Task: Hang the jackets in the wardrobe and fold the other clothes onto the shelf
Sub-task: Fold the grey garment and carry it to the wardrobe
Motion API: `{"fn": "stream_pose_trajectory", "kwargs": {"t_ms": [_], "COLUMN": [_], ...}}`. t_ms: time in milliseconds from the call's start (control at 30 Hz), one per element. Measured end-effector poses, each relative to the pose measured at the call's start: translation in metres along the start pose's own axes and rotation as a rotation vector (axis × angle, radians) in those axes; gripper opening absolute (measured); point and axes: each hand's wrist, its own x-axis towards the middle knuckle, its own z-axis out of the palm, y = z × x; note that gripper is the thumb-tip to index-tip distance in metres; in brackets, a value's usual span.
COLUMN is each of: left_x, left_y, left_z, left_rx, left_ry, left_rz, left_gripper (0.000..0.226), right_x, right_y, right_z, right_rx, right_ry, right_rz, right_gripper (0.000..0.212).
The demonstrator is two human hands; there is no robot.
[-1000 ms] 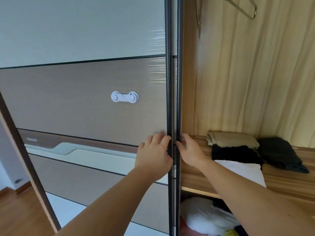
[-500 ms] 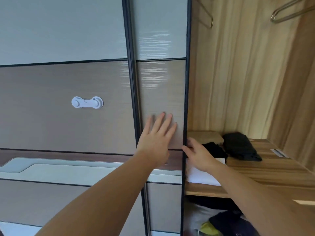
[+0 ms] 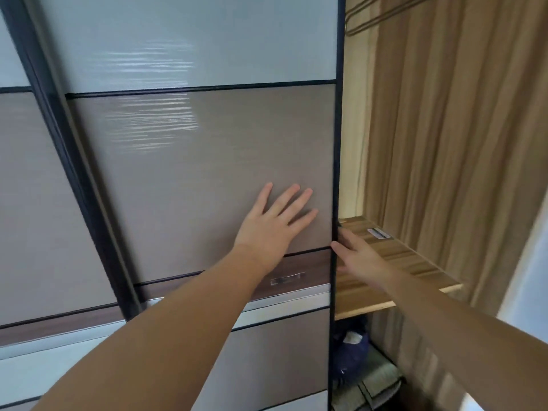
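Observation:
A sliding wardrobe door (image 3: 201,173) with white and taupe panels fills the middle of the view. My left hand (image 3: 275,223) lies flat on its taupe panel, fingers spread. My right hand (image 3: 355,253) grips the door's dark right edge at shelf height. To the right a narrow strip of the wardrobe stays uncovered, showing a bare end of the wooden shelf (image 3: 400,259) with a small label. The folded clothes on the shelf are hidden behind the door. Metal hangers (image 3: 373,19) hang at the top of the gap.
A second door panel (image 3: 35,203) stands at the left behind a dark frame. Below the shelf lie a dark blue bundle (image 3: 350,354) and other fabric (image 3: 376,384). A pale wall (image 3: 527,262) shows at the far right.
The sliding door has moved right under both hands, covering the folded clothes and most of the shelf. The open gap has narrowed. The white child lock has gone out of view.

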Motion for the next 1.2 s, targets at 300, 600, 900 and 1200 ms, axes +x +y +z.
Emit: {"fn": "stream_pose_trajectory", "kwargs": {"t_ms": [300, 600, 900, 1200], "left_x": [0.084, 0.166, 0.207, 0.246], "left_y": [0.067, 0.130, 0.126, 0.152], "left_z": [-0.018, -0.051, -0.075, -0.079], "left_rx": [-0.017, -0.020, 0.100, 0.038], "left_ry": [0.076, 0.104, 0.188, 0.271], "left_rz": [0.077, 0.194, 0.130, 0.163], "left_gripper": [0.081, 0.079, 0.101, 0.102], "right_x": [-0.020, -0.043, -0.005, 0.011], "right_y": [0.050, 0.080, 0.080, 0.090], "right_z": [-0.067, -0.100, -0.110, -0.147], "right_rx": [-0.140, -0.219, 0.354, 0.346], "right_ry": [0.357, 0.420, 0.453, 0.541], "right_rz": [0.036, 0.121, 0.330, 0.280], "right_gripper": [0.025, 0.062, 0.135, 0.131]}}
